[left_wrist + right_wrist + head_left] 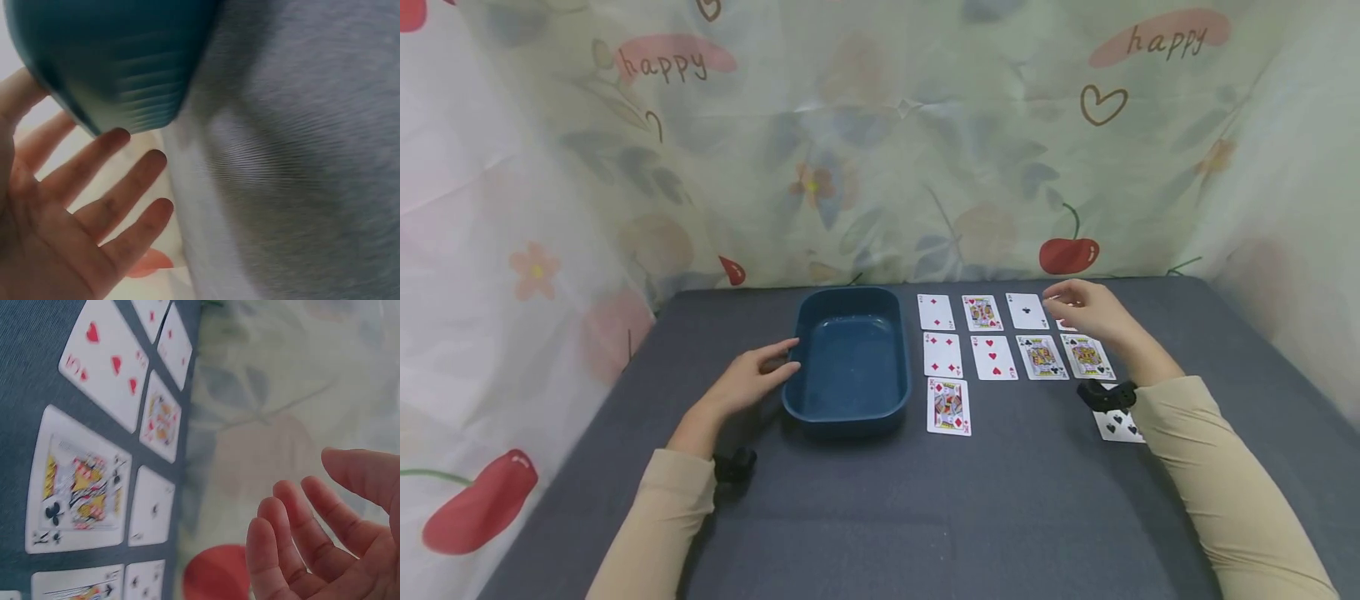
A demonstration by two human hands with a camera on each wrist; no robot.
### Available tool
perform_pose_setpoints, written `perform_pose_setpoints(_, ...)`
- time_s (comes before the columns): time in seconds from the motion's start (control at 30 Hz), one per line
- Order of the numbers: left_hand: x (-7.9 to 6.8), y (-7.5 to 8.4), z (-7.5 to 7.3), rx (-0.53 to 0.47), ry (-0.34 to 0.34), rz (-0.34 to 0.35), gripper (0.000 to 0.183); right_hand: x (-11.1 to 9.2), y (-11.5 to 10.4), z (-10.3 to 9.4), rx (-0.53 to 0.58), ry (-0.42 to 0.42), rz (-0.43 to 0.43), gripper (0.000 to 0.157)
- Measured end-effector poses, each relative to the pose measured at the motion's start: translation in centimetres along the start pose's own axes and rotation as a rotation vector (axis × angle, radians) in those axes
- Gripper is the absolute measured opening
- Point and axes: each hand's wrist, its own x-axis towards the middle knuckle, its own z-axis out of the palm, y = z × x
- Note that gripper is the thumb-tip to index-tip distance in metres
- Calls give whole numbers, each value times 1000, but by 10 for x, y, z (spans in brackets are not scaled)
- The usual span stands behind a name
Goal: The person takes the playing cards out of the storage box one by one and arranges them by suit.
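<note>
My left hand is at the left side of a deep blue plastic bin, fingertips at its rim, fingers spread loosely. In the left wrist view its palm and fingers lie alongside the bin's ribbed wall. Over the right end of the playing cards hovers my right hand, empty, fingers gently bent. It partly covers a back-row card. Face-up cards lie in rows, among them a king of clubs, a king of hearts, a heart card and a king of diamonds.
A spade card lies partly hidden under my right wrist and its black strap. The dark grey cloth covers the table. Behind it hangs a printed curtain with cherries and flowers, with more curtain on both sides.
</note>
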Motion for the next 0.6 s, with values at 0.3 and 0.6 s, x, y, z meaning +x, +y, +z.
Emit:
perform_pose_setpoints(0.3, 5, 20, -13, 96, 48, 7, 59, -7, -32, 8, -108, 64, -141, 42)
perform_pose_setpoints(0.6, 8, 58, -19, 208, 196, 129, 62, -13, -51, 18, -215, 76, -243, 52)
